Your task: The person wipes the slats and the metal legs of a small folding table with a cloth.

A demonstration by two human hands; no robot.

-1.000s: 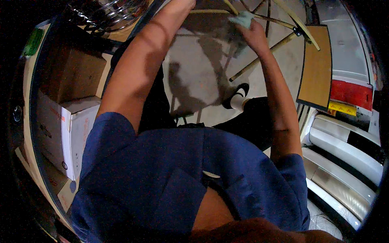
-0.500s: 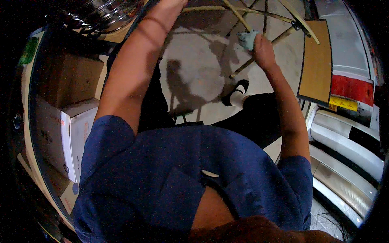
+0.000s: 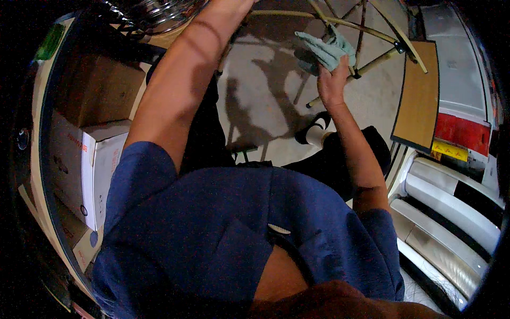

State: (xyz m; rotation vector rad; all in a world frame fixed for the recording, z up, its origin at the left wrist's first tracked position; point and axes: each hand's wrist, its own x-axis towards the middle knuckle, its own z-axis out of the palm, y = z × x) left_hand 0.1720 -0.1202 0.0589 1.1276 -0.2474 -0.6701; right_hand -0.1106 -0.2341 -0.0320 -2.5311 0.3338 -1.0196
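My right hand [image 3: 333,84] is closed round a pale green cloth [image 3: 328,52], whose loose folds spread up and to the left above the fingers. Close beyond the cloth stands a frame of thin brass-coloured bars [image 3: 377,61], some curved and some straight, with dark fittings at the joints. Whether the cloth touches a bar, I cannot tell. My left arm stretches to the top edge, where only a bit of my left hand [image 3: 251,2] shows beside a curved bar; its fingers are cut off from view.
Cardboard boxes [image 3: 108,170] stack up in a shelf at my left. A shiny metal object [image 3: 159,13] lies at the far left. On the right are a tan panel with dark edging [image 3: 418,95] and several white rounded pieces [image 3: 433,175]. My shoe [image 3: 311,130] rests on the grey floor.
My right hand has turned and shifted slightly left and nearer, and the cloth, bunched before, now hangs more spread out. The view has shifted a little; my left arm stays stretched out.
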